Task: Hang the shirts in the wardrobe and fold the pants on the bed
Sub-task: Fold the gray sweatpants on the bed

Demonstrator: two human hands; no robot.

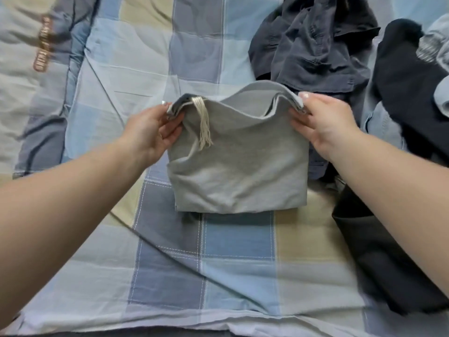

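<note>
left hand [155, 132] and right hand [323, 125] each pinch a far corner of the folded light grey fabric pants [238, 166], cream drawstring [204, 122] dangling, mid checked blue bedspread [218, 263]; dark navy crumpled shirt [313, 45] far right.

Checked bedspread [238, 271] under folded grey pants [239, 171], dark clothes [313, 42] alongside.

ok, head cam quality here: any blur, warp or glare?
Head view: even, soft light, no glare. The grey sweatpants, left hand and right hand are fairly sharp. Edges smear: the pillow lettering top left and the dark garments at right. Wide-angle bends the checked bedsheet lines and stretches the forearms.
</note>
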